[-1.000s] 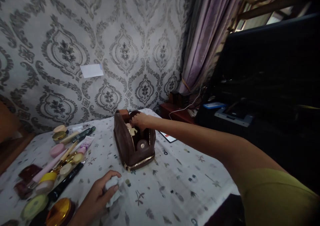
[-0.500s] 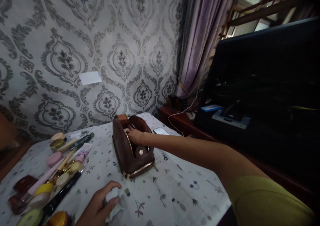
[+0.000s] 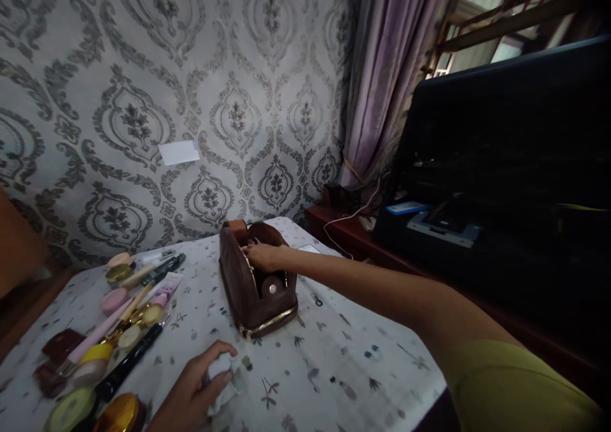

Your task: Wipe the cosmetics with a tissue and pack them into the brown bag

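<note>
A brown leather makeup bag (image 3: 237, 292) stands unzipped on the patterned tablecloth, its snap flap hanging at the near end. My right hand (image 3: 262, 257) reaches into the opening. Its fingers are mostly hidden inside the bag, so I cannot see whether they hold anything. In front of the bag, my left hand (image 3: 195, 384) is closed around a crumpled white tissue (image 3: 220, 381), thumb and index finger curled over it. Left of the bag lie cosmetics, among them a pink-and-white tube (image 3: 168, 287), a black makeup brush (image 3: 131, 361) and a yellow-lidded jar (image 3: 95, 355).
A phone (image 3: 309, 249) lies behind my right forearm, partly covered. A white cable (image 3: 340, 221) runs over the dark red surface (image 3: 329, 219) at right, near a large black screen-like panel (image 3: 501, 139). The patterned wall (image 3: 200, 120) rises behind the table.
The whole view has shifted a little, so things appear slightly further right. My right hand stays in the bag, now covering more of the phone. My left hand still holds the tissue.
</note>
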Tool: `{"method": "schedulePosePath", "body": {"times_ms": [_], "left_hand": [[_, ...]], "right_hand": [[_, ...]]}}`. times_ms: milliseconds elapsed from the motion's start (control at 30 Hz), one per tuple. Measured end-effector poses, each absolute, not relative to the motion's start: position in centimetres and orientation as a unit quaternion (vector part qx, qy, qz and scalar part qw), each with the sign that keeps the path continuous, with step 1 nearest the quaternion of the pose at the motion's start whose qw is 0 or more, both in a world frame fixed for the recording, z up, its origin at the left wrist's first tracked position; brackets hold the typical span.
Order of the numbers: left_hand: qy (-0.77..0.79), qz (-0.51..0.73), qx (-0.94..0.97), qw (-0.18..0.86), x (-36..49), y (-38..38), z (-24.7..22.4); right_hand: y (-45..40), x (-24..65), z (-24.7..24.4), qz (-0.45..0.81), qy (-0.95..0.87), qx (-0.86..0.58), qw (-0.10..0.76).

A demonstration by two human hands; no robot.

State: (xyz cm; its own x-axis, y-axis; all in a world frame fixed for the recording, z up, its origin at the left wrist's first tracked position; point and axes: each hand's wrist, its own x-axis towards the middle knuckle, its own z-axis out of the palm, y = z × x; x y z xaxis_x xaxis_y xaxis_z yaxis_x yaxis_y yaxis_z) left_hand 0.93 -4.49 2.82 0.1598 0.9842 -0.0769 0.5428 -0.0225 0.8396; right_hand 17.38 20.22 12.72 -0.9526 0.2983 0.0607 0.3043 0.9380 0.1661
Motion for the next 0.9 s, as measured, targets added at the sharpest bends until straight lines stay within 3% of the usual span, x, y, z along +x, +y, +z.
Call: {"method": "schedulePosePath", "body": {"times_ms": [167,267,300,400,533,700,900], "left_hand": [[0.594,0.373,0.616,0.359,1.6,-4.8,3.2],[0.612,0.407,0.586,0.342,1.5,-4.7,3.4],[0.619,0.417,0.574,0.337,1.4,-4.6,3.5],[0.633,0.458,0.537,0.317,0.8,-4.3,3.9],[0.644,0.525,0.489,0.266,0.4,-4.3,5.0],[0.646,0.579,0.451,0.209,0.1,-4.6,6.2],[0.650,0.637,0.373,0.181,-1.0,-4.7,6.4]], "right_hand": [[17.7,19.2,18.0,-0.110,-0.957,-0.267,0.029],[14.3,20.2,19.6,-0.126,-0.926,-0.341,0.098],[12.7,20.3,19.4,-0.117,-0.911,-0.359,0.165],[7.6,20.0,16.8,-0.058,-0.923,-0.257,0.280],[2.3,18.2,10.5,0.020,-0.948,-0.093,0.303],[0.3,15.3,5.3,0.201,-0.923,-0.072,0.320],[0.2,12.6,4.9,0.433,-0.830,-0.126,0.327]]}}
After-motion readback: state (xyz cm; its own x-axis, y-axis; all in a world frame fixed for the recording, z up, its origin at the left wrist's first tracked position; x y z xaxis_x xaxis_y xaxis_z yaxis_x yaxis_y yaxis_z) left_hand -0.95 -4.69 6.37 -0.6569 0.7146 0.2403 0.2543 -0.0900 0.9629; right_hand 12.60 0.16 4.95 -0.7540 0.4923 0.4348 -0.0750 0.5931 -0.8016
